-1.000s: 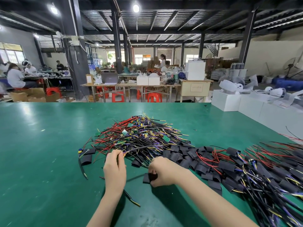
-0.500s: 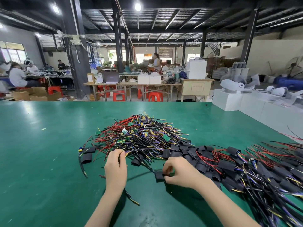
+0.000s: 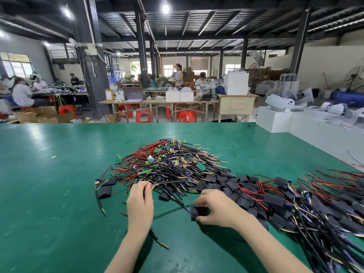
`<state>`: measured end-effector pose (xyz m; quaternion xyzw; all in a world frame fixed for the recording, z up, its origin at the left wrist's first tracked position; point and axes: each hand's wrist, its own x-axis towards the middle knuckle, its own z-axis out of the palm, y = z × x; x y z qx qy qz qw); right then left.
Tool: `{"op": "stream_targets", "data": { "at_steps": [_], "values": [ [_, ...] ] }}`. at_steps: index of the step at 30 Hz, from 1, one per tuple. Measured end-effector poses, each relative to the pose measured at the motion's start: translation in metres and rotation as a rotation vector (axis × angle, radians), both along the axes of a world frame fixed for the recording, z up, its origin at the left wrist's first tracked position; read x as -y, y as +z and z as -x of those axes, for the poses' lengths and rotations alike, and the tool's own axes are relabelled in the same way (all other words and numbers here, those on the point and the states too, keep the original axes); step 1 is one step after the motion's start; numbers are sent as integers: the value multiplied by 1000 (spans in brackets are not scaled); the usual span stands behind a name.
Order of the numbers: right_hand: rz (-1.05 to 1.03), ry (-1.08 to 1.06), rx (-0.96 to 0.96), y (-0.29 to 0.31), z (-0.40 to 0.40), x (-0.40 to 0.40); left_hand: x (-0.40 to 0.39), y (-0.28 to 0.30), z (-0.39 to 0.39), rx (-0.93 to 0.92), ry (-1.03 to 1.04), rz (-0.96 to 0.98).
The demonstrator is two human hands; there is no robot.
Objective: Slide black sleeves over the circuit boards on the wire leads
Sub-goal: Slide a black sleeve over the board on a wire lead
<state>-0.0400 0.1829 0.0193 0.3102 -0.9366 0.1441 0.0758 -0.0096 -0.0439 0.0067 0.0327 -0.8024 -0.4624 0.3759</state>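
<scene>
On the green desk [image 3: 59, 194], the right hand [image 3: 214, 209] pinched a black sleeve [image 3: 199, 212], its mouth turned leftward for threading. The left hand [image 3: 140, 201] gripped a wire lead [image 3: 171, 183], probably to feed it in.

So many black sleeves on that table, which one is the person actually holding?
The black sleeve pinched in the right hand, lying alone on the green table in front of the piles. The others lie loose or already on wires, untouched.

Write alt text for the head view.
At a green table, the right hand pinches a black sleeve while the left hand pinches wire leads at a tangled pile with bare green circuit boards. Sleeved leads lie heaped to the right.
</scene>
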Motion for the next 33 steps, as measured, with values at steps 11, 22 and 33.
{"op": "stream_targets", "data": {
  "at_steps": [11, 22, 33],
  "values": [
    [564, -239, -91, -9, -10, -34, -3, -2, -1, -15, -98, 3],
    [588, -163, -101, -12, -7, -35, -7, 0, -4, -65, -158, 37],
    [258, -91, -280, -9, -15, -35, -9, 2, -6, -28, -232, 96]
  ]
}}
